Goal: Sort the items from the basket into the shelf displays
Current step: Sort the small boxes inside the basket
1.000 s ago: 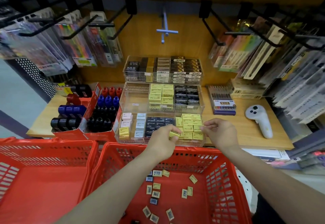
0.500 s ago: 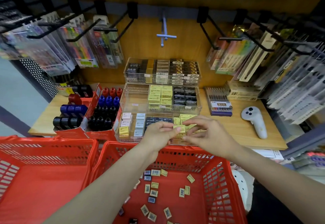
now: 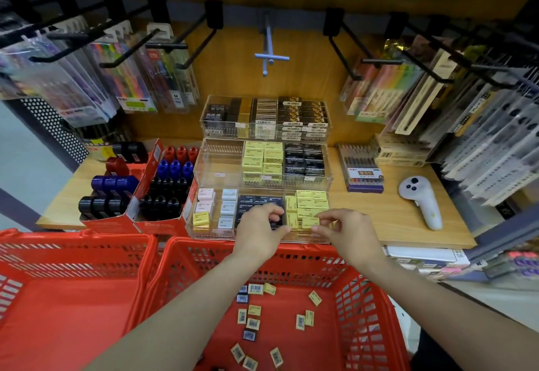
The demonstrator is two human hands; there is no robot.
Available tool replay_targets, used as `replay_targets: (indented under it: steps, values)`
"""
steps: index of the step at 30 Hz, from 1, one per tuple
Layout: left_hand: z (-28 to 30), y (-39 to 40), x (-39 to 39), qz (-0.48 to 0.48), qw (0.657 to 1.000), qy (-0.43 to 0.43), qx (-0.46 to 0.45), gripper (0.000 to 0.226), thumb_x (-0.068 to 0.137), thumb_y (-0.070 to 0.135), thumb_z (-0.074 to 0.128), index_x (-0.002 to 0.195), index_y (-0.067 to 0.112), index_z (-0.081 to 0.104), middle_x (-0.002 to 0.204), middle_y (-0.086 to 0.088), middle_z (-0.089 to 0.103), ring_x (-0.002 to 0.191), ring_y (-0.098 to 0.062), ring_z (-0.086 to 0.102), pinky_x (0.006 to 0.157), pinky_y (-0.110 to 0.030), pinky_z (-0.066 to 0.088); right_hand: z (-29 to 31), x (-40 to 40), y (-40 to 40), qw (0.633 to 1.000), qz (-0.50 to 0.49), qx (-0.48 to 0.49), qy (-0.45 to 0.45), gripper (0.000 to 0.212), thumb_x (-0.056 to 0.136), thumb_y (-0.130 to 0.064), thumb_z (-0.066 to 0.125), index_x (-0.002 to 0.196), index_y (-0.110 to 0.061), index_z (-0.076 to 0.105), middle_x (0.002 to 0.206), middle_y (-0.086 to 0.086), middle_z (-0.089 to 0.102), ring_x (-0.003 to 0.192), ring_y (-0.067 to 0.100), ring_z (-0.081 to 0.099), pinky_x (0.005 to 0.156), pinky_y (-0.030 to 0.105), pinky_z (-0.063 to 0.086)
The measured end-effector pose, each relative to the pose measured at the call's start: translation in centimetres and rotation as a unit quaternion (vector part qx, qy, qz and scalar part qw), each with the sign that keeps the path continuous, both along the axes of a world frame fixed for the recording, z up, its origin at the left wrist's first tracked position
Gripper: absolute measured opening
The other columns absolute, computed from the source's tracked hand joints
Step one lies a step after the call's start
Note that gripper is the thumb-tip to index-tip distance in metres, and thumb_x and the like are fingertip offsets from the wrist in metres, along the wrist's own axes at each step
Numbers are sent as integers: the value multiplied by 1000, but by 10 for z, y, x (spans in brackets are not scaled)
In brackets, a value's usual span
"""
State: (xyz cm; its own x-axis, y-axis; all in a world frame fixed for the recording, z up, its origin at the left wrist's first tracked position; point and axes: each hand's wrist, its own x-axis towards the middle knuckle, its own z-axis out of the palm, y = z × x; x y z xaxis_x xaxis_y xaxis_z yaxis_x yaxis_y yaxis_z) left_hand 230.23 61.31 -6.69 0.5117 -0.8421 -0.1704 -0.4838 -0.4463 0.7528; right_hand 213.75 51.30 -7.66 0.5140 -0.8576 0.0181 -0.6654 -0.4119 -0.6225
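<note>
**Inspector A:** Item under handling?

**Inspector B:** A small yellow box (image 3: 309, 222), pinched between thumb and fingertips of the right hand (image 3: 347, 235), at the near edge of the yellow stack in the right compartment of the lowest clear display tray (image 3: 204, 232). Whether it rests on the stack cannot be told.

**Inspector A:** The left hand?

**Inspector B:** The left hand (image 3: 259, 232) sits just left of it, over the dark boxes in the middle compartment, fingers curled. I cannot tell whether it holds anything.

**Inspector A:** Remaining stock?

**Inspector B:** Loose yellow and dark boxes lie scattered on the floor of the right red basket (image 3: 361, 297), near the viewer below both forearms. A second red basket (image 3: 87, 254) stands to its left.

**Inspector A:** Surroundings?

**Inspector B:** Two further clear trays step up behind. Red cartons of bottles (image 3: 163, 195) at left; a white controller (image 3: 420, 200) on the wooden shelf (image 3: 388, 219) at right.
</note>
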Motion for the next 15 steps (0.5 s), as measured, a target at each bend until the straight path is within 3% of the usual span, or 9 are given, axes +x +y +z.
replay_targets:
  steps: [5, 10, 13, 15]
  values:
    - [-7, -9, -1, -19, 1000, -14, 5, 40, 87, 26, 75, 126, 27, 65, 112, 6, 67, 85, -11, 57, 80, -27, 49, -10, 12, 5, 999, -46, 3, 9, 22, 78, -34, 82, 96, -25, 74, 80, -16, 68, 65, -8, 54, 58, 5, 35]
    - [-11, -11, 2, -30, 999, -2, 17, 33, 90, 18, 71, 121, 26, 68, 111, 7, 68, 82, -5, 56, 75, -17, 43, -10, 16, 7, 999, -44, 2, 19, 13, 79, -34, 80, 83, -27, 70, 82, -15, 69, 65, -7, 54, 55, 3, 33]
    - [-4, -9, 3, -16, 994, 106, 7, 42, 88, 6, 65, 119, 32, 57, 114, 8, 61, 78, -5, 56, 65, -17, 45, 3, 12, 4, 999, -27, -8, 25, 7, 82, -27, 77, 84, -25, 71, 87, -13, 66, 66, -5, 53, 56, 2, 34]
    - [6, -5, 3, -27, 981, 193, -9, 52, 88, -6, 54, 122, 34, 49, 120, 6, 56, 96, -5, 54, 68, -17, 47, 18, 10, 3, 999, -15, 36, -4, 3, 87, -20, 72, 85, -22, 71, 88, -9, 68, 63, -1, 60, 57, 1, 40]
